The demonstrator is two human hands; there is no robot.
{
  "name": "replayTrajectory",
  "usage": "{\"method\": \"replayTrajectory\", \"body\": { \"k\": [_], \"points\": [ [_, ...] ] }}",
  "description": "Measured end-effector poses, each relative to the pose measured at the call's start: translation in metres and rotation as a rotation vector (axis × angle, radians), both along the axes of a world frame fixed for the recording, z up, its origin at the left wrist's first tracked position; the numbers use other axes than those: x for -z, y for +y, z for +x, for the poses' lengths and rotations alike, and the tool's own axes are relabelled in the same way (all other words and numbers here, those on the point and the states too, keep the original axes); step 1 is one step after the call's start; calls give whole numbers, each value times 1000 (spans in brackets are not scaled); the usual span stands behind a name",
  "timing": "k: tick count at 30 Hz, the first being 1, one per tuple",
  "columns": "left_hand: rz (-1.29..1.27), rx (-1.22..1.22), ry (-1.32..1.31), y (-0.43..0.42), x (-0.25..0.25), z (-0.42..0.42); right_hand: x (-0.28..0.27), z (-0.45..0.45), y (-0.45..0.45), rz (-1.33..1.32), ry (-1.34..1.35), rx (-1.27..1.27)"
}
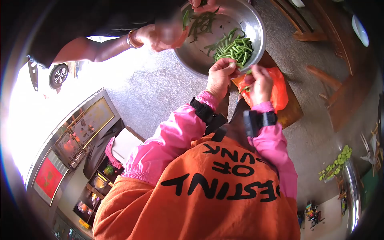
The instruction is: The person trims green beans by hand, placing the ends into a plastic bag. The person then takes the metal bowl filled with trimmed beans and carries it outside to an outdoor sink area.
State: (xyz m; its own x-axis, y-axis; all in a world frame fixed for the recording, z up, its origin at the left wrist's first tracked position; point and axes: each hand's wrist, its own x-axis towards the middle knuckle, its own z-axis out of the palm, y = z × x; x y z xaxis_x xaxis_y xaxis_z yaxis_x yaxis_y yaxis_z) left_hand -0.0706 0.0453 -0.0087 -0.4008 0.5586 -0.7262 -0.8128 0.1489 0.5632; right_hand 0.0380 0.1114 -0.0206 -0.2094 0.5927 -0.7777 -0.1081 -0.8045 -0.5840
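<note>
A wide metal basin (pixel 258 30) holds a heap of snapped green beans (pixel 236 50) near its lower side and longer darker ones farther off. Over the near rim, my left hand (pixel 222 76) is closed with thumb and fingertips on a green bean. My right hand (pixel 261 83) is close beside it, fingers curled and pinching a piece of green bean (pixel 249 72). More green bean shows by my right palm. Under and behind my right hand lies a red plastic bag (pixel 280 90).
The bag rests on a wooden stool (pixel 294 114). Another person's hand (pixel 158 38) reaches to the basin's left rim, and their other hand (pixel 202 4) is at its far edge. Wooden furniture (pixel 336 36) stands at the right on the grey floor (pixel 144 84).
</note>
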Motion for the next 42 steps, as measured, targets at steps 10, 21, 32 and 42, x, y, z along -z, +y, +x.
{"method": "replayTrajectory", "body": {
  "k": [10, 21, 32, 42],
  "points": [
    [-283, 737, 1428, 0, 48, -55, 3, 6, 23, 137, -53, -304],
    [-933, 708, 1301, 73, 118, -137, 9, 75, -7, 96, -164, -335],
    [-2, 311, 46, 27, 29, -84, -19, 58, -2, 171, -104, -383],
    [36, 281, -5, -6, -34, 37, -56, 62, -1, 130, 105, -662]
  ]
}}
